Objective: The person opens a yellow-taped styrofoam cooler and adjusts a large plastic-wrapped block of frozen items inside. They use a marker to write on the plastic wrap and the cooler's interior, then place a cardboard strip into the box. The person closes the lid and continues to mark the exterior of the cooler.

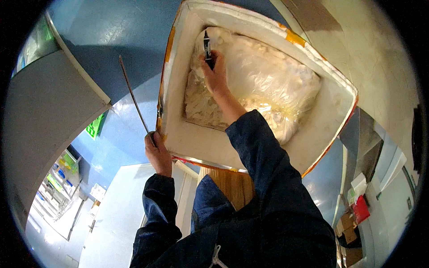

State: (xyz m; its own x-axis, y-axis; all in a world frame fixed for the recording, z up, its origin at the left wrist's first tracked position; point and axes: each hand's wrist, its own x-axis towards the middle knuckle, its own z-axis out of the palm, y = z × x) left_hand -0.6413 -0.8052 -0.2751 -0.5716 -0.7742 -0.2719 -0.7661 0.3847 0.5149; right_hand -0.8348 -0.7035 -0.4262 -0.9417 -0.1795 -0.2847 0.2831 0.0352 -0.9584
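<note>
A white foam box (321, 134) with orange tape along its rim stands in front of me. Inside lies a clear plastic bag (268, 75) filled with pale, lumpy material that I cannot identify. My right hand (216, 75) reaches into the box and grips a black, pen-like tool (207, 47), possibly a marker, whose pointed end is over the bag's far left corner. Whether that tip touches the plastic is unclear. At the box's near left corner, my left hand (158, 155) holds a thin metal rod (134, 100), which slants up and away outside the box.
Under the box is a wood-grain surface (231, 186) by my legs. A grey panel (50, 100) curves along the left, beside a bright green item (95, 126). A white door (110, 207) is at lower left; a red object (361, 209) and cardboard boxes (348, 227) are at lower right.
</note>
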